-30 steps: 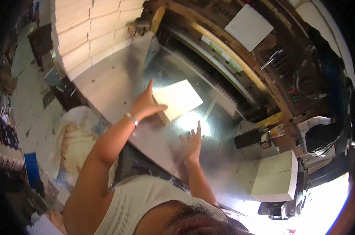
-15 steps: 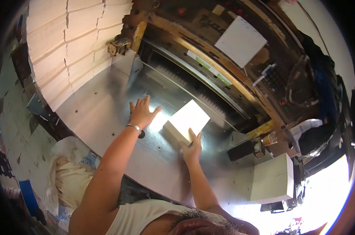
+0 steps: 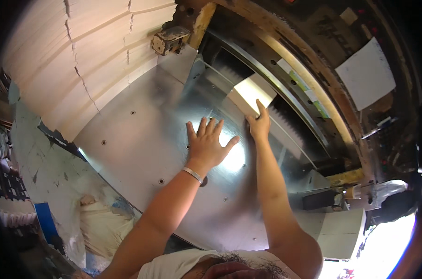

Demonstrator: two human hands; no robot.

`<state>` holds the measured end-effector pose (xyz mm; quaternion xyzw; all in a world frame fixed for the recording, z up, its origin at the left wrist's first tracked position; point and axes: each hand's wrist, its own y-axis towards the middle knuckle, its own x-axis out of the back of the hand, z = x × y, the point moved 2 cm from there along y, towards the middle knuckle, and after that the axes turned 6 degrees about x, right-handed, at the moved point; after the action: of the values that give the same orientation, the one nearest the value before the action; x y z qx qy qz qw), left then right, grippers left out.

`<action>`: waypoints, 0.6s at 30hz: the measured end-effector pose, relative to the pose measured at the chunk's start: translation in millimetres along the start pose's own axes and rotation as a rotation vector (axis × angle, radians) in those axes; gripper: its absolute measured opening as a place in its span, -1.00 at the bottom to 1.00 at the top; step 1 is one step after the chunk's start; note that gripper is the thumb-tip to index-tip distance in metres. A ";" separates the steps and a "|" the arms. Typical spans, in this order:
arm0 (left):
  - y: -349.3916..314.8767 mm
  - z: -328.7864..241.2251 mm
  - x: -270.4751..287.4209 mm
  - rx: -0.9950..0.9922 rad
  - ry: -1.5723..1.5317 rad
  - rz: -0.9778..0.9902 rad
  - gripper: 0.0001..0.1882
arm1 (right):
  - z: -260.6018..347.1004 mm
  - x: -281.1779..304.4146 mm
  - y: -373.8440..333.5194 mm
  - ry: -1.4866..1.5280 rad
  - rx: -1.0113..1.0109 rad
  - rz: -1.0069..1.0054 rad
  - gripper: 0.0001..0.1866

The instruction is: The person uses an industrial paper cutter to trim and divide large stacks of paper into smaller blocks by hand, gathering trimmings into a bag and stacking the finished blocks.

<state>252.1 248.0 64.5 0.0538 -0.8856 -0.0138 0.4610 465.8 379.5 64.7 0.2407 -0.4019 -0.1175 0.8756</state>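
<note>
A small white block of stacked paper (image 3: 252, 94) lies at the slot of a paper-cutting machine, its far end against the dark opening under the long bar (image 3: 285, 79). My right hand (image 3: 260, 124) grips its near edge, thumb and forefinger at the side and on top. My left hand (image 3: 207, 145), wearing a silver bracelet (image 3: 192, 175) at the wrist, is spread flat over the shiny metal table (image 3: 131, 139), fingers apart and nothing in it. Whether its palm touches the metal I cannot tell.
Tall piles of cream paper (image 3: 97, 51) line the table's left side. Another white paper stack (image 3: 340, 232) stands at the right. On the machine's top lie a loose white sheet (image 3: 368, 74) and a pen (image 3: 379, 127). A blue panel (image 3: 47, 223) shows at lower left.
My right hand has moved the paper block away from me, from the open table up to the slot. My left hand stays spread over the table. The view has shifted.
</note>
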 end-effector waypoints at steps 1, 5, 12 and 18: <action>1.0 2.2 -1.8 -0.013 -0.020 -0.022 -0.07 | 5.0 -12.6 15.9 0.016 0.032 0.012 -0.24; 2.0 3.6 -6.4 -0.044 -0.074 -0.071 -0.12 | 19.2 -63.2 63.1 0.058 0.088 0.022 -0.22; 2.3 6.5 -7.5 -0.038 -0.134 -0.075 -0.14 | 58.2 -109.9 80.8 0.024 0.093 0.007 -0.22; 4.6 6.8 -7.6 -0.045 -0.134 -0.048 -0.23 | 28.1 -116.3 106.8 -0.007 0.155 0.001 -0.21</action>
<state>250.6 253.2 54.7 0.0635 -0.9124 -0.0484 0.4015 370.2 508.2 60.3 0.3074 -0.4128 -0.0866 0.8530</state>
